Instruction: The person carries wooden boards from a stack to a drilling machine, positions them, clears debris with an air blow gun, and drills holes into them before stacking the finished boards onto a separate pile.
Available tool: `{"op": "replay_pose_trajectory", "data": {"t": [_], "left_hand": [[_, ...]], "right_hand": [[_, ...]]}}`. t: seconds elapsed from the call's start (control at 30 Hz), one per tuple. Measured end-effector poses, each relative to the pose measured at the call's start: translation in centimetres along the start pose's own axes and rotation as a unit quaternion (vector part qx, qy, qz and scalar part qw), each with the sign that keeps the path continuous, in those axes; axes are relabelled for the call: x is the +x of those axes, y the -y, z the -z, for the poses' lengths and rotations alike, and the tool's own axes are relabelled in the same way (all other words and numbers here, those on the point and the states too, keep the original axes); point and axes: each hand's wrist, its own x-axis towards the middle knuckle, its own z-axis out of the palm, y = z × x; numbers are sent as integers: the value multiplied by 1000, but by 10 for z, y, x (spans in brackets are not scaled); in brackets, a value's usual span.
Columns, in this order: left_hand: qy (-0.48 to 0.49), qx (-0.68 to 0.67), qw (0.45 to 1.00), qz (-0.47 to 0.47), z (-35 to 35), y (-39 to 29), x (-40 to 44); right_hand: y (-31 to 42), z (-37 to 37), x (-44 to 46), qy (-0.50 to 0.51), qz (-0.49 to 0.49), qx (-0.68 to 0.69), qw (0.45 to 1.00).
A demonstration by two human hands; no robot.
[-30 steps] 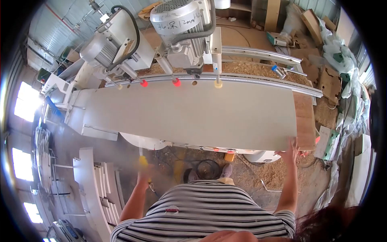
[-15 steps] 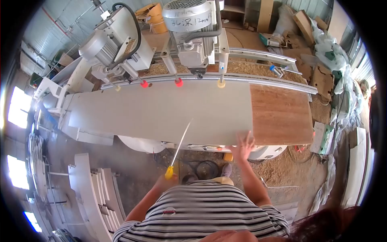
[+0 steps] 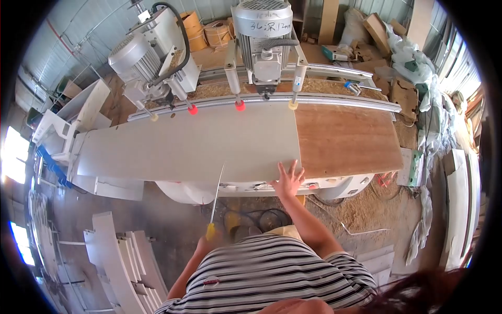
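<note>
My left hand (image 3: pixel 205 245) grips the yellow handle of a long screwdriver (image 3: pixel 215 201), whose thin metal shaft points up and away over the near edge of a pale grey panel (image 3: pixel 188 141). Fingers spread, my right hand (image 3: pixel 288 182) rests on the panel's near right corner and holds nothing. The panel lies flat on the machine's table, its far edge under red and yellow clamp feet (image 3: pixel 240 106). Its right end borders the bare reddish-brown wooden top (image 3: pixel 348 140).
Two drilling motors (image 3: pixel 263 26) stand behind the panel, along a metal rail (image 3: pixel 345 103). White boards (image 3: pixel 117 251) are stacked at lower left. Cables (image 3: pixel 266 217) and sawdust (image 3: pixel 361 214) lie on the floor. Cardboard and plastic sheeting (image 3: pixel 421 78) are heaped at right.
The panel has slid left along the table, with my right hand moving left at its corner. More brown wood shows. The screwdriver stays in my left hand, and the camera view has shifted.
</note>
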Motion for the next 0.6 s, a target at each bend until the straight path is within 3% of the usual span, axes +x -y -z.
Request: {"op": "replay_pose_trajectory", "data": {"t": [0.23, 0.4, 0.57, 0.6], "left_hand": [[35, 34, 999, -22, 11, -22, -1], [69, 132, 988, -41, 10, -28, 7], [100, 116, 986, -63, 17, -39, -10], [86, 209, 973, -54, 16, -52, -18]], "right_hand": [[9, 9, -2, 41, -12, 4, 999], [6, 8, -5, 37, -18, 7, 999], [5, 10, -4, 26, -6, 18, 999], [5, 9, -2, 23, -1, 16, 1000]]}}
